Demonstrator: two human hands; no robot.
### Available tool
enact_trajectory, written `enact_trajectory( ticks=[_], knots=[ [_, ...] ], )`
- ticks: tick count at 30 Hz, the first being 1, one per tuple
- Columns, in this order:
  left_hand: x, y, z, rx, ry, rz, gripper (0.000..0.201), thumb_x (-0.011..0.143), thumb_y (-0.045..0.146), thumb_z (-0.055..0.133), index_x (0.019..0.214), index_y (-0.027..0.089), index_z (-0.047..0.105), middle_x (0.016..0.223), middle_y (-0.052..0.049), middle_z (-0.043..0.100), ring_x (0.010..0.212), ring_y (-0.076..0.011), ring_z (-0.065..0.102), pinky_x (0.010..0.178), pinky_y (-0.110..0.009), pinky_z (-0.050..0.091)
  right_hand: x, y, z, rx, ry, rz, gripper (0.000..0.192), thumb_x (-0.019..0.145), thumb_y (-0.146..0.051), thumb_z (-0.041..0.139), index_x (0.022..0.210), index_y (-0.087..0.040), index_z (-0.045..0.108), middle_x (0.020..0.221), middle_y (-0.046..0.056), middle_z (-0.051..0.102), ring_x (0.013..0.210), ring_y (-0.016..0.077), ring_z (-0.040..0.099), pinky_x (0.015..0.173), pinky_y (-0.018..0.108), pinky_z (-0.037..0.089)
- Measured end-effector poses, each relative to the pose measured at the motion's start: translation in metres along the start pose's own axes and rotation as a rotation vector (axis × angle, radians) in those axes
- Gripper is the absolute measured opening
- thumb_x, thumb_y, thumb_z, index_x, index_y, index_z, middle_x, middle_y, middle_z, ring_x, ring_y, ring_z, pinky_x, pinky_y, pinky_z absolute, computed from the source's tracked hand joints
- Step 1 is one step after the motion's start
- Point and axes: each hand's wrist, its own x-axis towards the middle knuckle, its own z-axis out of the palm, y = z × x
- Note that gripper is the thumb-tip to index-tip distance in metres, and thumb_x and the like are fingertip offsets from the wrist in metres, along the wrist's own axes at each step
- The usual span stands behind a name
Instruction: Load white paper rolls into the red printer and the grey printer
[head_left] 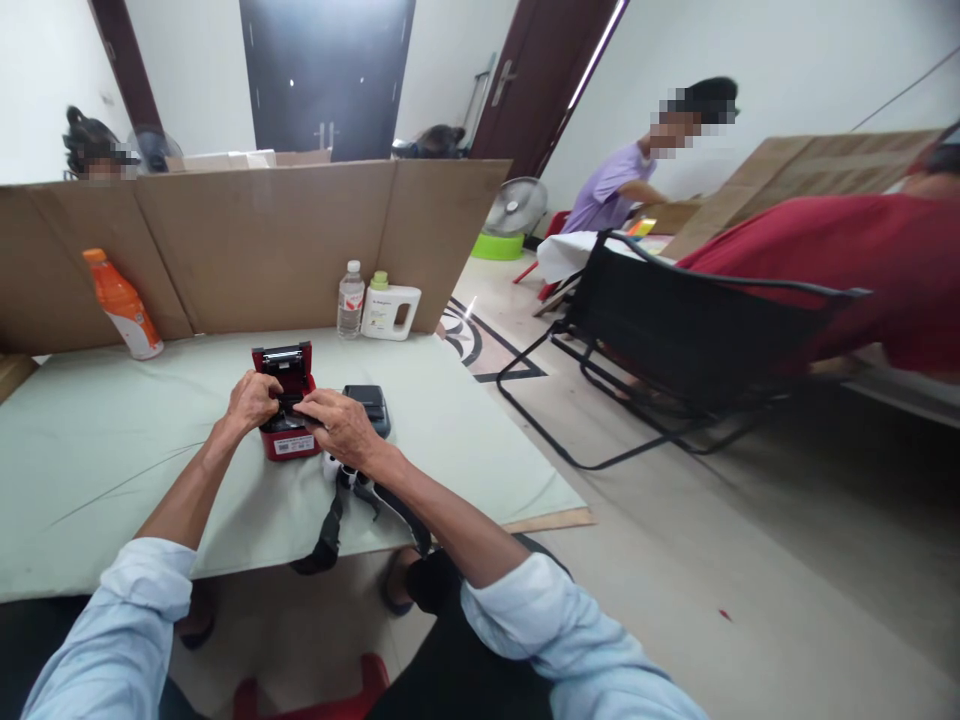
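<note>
A small red label printer (287,408) stands on the pale green surface (112,450) with its lid raised, near the middle and just in front of the person. The left hand (251,400) wraps the left side of the printer's body, fingers curled against the casing. The right hand (337,425) lies over the open compartment, its fingers (306,408) pressed together and reaching into the black interior; whether they pinch anything there cannot be told. A dark grey device (371,405) rests just beside the printer on its right, partly hidden by the right hand, and a black strap (330,530) hangs over the near edge of the surface. Well apart, against the cardboard screen (262,240), stand an orange bottle (124,305), a clear water bottle (350,300) and a white jug with a green cap (390,308).

Judged by its look, the printer is a light, rigid plastic box with smooth, somewhat slippery sides; the hinged lid seems the weak part, so hold is best taken on the lower body, both sides.
</note>
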Motion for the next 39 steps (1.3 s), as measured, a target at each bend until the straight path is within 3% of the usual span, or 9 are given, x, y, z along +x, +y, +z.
enact_trajectory(
  ticks=[3,6,10,13,16,21,25,33,39],
  knots=[
    [-0.002,-0.01,-0.002,-0.113,0.019,0.042,0.037,0.068,0.012,0.061,0.096,0.023,0.083,0.104,-0.003,0.081,0.103,-0.025,0.072,0.095,-0.032,0.056,-0.003,-0.002,0.002,-0.038,-0.054,0.004,0.034,0.093,-0.01,0.064,0.123,-0.022,0.074,0.117,0.009,0.071,0.108,0.0231,0.064,0.09,0.033,0.053],
    [-0.002,-0.023,-0.006,-0.183,0.184,-0.041,0.029,0.072,0.015,0.059,0.089,0.021,0.081,0.101,-0.005,0.079,0.094,-0.0238,0.073,0.095,-0.034,0.057,-0.004,-0.005,0.004,-0.068,-0.077,-0.001,0.033,0.093,-0.012,0.064,0.123,-0.022,0.073,0.118,0.01,0.07,0.109,0.024,0.062,0.09,0.035,0.053],
    [0.012,-0.037,-0.006,-0.374,0.417,-0.114,0.05,0.074,0.019,0.064,0.124,0.017,0.071,0.125,-0.012,0.072,0.097,-0.025,0.073,0.092,-0.041,0.059,-0.007,-0.01,0.004,-0.101,-0.067,-0.05,0.033,0.093,-0.014,0.066,0.125,-0.02,0.071,0.118,0.011,0.066,0.108,0.024,0.059,0.09,0.035,0.052],
    [0.028,-0.04,-0.002,-0.595,0.349,-0.081,0.067,0.072,0.018,0.065,0.138,0.016,0.061,0.134,-0.015,0.068,0.108,-0.0276,0.072,0.091,-0.043,0.061,-0.011,-0.014,0.003,-0.124,-0.055,-0.078,0.031,0.094,-0.016,0.067,0.124,-0.019,0.07,0.117,0.012,0.064,0.104,0.0238,0.058,0.087,0.035,0.052],
    [0.029,-0.04,0.0,-0.641,0.316,-0.049,0.06,0.074,0.019,0.063,0.134,0.014,0.063,0.128,-0.015,0.07,0.11,-0.0286,0.072,0.089,-0.042,0.062,-0.016,-0.016,0.004,-0.15,-0.052,-0.105,0.028,0.094,-0.016,0.066,0.121,-0.018,0.071,0.113,0.011,0.064,0.099,0.0235,0.058,0.084,0.035,0.051],
    [-0.01,-0.035,-0.003,-0.536,0.355,0.11,0.037,0.083,0.025,0.061,0.117,0.018,0.072,0.122,-0.011,0.072,0.109,-0.0252,0.071,0.08,-0.034,0.063,-0.022,-0.017,0.008,-0.172,-0.04,-0.146,0.021,0.095,-0.018,0.066,0.115,-0.019,0.073,0.11,0.01,0.065,0.098,0.0237,0.056,0.084,0.036,0.05],
    [-0.046,-0.03,-0.006,-0.455,0.297,0.226,0.033,0.088,0.03,0.061,0.117,0.021,0.073,0.128,-0.01,0.07,0.116,-0.025,0.068,0.079,-0.034,0.064,-0.024,-0.02,0.01,-0.169,-0.035,-0.15,0.021,0.096,-0.018,0.065,0.115,-0.019,0.073,0.111,0.011,0.065,0.097,0.024,0.055,0.084,0.037,0.05],
    [-0.077,-0.032,-0.001,-0.282,0.206,0.352,0.048,0.089,0.039,0.069,0.133,0.021,0.065,0.142,-0.013,0.063,0.133,-0.0303,0.06,0.116,-0.051,0.049,-0.028,-0.024,0.006,-0.161,-0.055,-0.134,0.018,0.098,-0.022,0.064,0.113,-0.019,0.073,0.112,0.012,0.066,0.098,0.0245,0.056,0.084,0.038,0.05],
    [-0.085,-0.03,0.004,-0.137,0.161,0.298,0.058,0.083,0.031,0.071,0.14,0.025,0.06,0.149,-0.012,0.058,0.139,-0.0315,0.055,0.119,-0.05,0.046,-0.028,-0.027,0.009,-0.171,-0.052,-0.129,0.016,0.1,-0.026,0.063,0.112,-0.02,0.073,0.111,0.012,0.067,0.099,0.0248,0.057,0.084,0.037,0.05]
  ],
)
